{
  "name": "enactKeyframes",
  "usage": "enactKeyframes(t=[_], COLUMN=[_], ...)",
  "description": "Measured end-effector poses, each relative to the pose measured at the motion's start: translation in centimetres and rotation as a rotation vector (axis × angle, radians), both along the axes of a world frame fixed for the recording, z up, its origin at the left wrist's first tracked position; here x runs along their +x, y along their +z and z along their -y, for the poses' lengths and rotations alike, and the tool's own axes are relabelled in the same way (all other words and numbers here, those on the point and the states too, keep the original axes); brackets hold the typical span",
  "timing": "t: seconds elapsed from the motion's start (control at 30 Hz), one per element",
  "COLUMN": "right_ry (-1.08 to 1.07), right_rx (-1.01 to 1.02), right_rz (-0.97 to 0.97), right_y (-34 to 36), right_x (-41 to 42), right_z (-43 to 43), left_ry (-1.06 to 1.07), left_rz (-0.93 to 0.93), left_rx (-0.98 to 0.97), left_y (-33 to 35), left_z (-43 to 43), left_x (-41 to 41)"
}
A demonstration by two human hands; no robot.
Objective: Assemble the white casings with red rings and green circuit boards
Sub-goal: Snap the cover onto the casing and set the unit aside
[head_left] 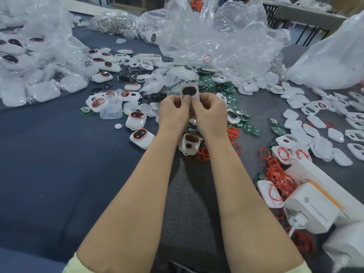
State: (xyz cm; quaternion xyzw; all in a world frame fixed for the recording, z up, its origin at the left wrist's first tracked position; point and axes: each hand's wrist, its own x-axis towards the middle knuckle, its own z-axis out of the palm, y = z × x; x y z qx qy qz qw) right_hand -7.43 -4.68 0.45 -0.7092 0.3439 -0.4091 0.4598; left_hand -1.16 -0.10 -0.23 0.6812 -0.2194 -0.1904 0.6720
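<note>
Hands side by side: left hand (173, 109), right hand (209, 109) pinch-grip white casing (189, 91).

On my feed: crumpled clear plastic bags (216, 36) heaped along the back of the dark blue tablecloth (49, 174), bag of metal rings (113, 22) up top, white charger block (311, 209) bottom right.

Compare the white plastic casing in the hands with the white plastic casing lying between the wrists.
The held white plastic casing is raised, pinched by the left hand and right hand; the lying white plastic casing lies untouched between the wrists. The held one's oval window looks mostly dark; the lying one's shows a red rim. Both are white with oval windows.
</note>
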Motion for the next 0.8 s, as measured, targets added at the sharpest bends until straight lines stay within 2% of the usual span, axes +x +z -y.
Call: enactKeyframes(t=[0.27, 0.63, 0.8], right_ry=[-0.069, -0.048, -0.051], right_rx=[0.070, 0.060, 0.066], right_rz=[-0.047, -0.062, -0.063], right_y=[-0.21, -0.24, -0.23], right_x=[-0.13, -0.10, -0.32], right_z=[0.70, 0.88, 0.92], left_ry=[-0.080, -0.068, -0.095], left_rz=[-0.065, 0.003, -0.031], left_rx=[0.006, 0.005, -0.026], left_y=[-0.08, -0.14, -0.17], left_z=[0.08, 0.11, -0.12], left_x=[-0.08, -0.03, -0.14])
